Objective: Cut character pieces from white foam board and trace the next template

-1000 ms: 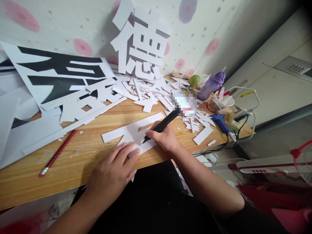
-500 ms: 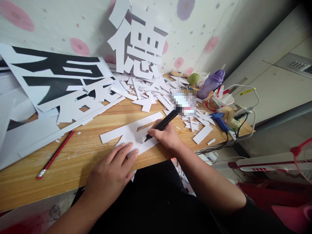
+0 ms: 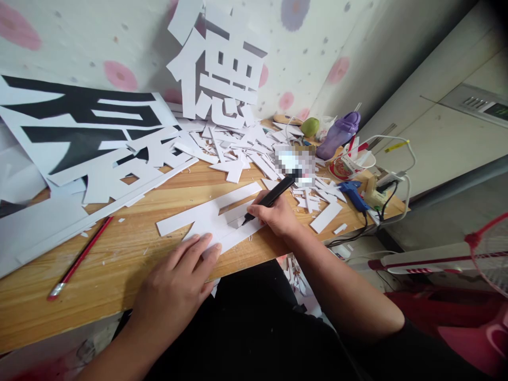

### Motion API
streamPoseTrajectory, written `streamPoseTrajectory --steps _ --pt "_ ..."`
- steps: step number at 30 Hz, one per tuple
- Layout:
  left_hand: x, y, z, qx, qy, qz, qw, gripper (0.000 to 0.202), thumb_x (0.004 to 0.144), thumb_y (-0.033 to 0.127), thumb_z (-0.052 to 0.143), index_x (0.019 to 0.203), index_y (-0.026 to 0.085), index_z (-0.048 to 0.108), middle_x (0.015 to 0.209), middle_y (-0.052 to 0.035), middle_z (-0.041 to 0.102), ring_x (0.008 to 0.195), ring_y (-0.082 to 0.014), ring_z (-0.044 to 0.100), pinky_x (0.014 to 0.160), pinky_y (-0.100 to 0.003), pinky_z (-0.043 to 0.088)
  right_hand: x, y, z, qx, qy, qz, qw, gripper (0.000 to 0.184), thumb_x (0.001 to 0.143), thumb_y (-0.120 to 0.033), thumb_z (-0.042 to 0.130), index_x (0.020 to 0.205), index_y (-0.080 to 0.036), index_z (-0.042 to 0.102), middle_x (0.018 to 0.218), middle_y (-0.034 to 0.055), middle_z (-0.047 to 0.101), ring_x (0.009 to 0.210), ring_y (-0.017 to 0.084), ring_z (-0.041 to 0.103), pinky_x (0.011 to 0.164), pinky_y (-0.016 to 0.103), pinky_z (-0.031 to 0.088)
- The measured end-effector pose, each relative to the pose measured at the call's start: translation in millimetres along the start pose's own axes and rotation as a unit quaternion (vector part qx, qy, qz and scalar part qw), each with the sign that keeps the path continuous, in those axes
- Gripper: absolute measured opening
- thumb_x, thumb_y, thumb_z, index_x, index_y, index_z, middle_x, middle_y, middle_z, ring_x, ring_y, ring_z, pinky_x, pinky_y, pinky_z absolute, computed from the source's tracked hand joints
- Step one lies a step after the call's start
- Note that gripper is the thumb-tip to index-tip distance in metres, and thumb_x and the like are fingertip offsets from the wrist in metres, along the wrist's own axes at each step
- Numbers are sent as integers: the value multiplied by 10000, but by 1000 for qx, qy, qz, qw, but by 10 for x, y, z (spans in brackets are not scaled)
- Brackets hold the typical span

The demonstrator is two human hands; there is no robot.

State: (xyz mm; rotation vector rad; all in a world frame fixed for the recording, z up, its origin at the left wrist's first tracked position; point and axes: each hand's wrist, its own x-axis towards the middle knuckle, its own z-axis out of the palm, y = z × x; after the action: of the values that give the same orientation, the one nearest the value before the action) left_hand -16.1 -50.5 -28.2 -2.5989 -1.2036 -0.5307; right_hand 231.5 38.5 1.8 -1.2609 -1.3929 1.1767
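A white foam board piece with slots cut in it lies on the wooden table near its front edge. Across its lower left end my left hand rests with the fingers stretched out and lying flat. My right hand is closed around a black pen-shaped craft knife, held at a slant. The knife's thin tip touches the board beside a narrow slot, left of the right hand. Part of the board's right end is hidden under that hand.
White scraps are heaped at the back. A cut-out character leans on the wall. At left lie a printed sheet and a red pencil. A blue glue gun, paper cup and purple bottle stand right.
The knife tip and my right hand have shifted slightly along the board, up and to the right. My left hand stays on the board. The whole view has moved a little.
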Motion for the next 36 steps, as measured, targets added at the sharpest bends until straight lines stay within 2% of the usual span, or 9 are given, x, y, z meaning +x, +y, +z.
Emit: streamPoseTrajectory --steps 12,19,25,31,36 --pt "-2 -5 5 5 0 9 1000 469 840 181 578 1309 195 564 1388 -81 596 1211 -297 575 970 -445 482 45 -33 -165 -23 9 1 1000 220 648 -354 737 632 -177 608 504 -48 548 401 83 436 390 223 358" --pt "11 -17 22 6 0 14 1000 471 842 190 573 1313 191 559 1384 -90 596 1214 -307 573 995 -447 464 99 38 -270 -28 -6 -9 1000 222 644 -356 764 656 -181 628 565 -40 595 489 104 517 462 222 409" --pt "-2 -37 40 28 0 28 999 476 857 212 554 1332 190 544 1400 -85 585 1214 -304 571 976 -453 469 158 99 -357 6 6 -5 1000 241 644 -353 767 631 -181 598 526 -24 612 437 99 485 422 221 382" --pt "4 -43 40 41 1 35 999 477 861 195 539 1337 174 540 1400 -98 584 1205 -303 578 969 -458 467 190 130 -378 33 8 -13 999 211 636 -314 763 633 -179 601 525 -13 625 446 122 543 413 228 409" --pt "-15 -59 47 39 -2 36 999 484 863 225 552 1345 182 537 1407 -90 579 1211 -299 572 980 -451 456 207 127 -368 63 12 -2 998 199 611 -286 750 609 -182 579 501 -31 596 408 107 513 407 231 434"
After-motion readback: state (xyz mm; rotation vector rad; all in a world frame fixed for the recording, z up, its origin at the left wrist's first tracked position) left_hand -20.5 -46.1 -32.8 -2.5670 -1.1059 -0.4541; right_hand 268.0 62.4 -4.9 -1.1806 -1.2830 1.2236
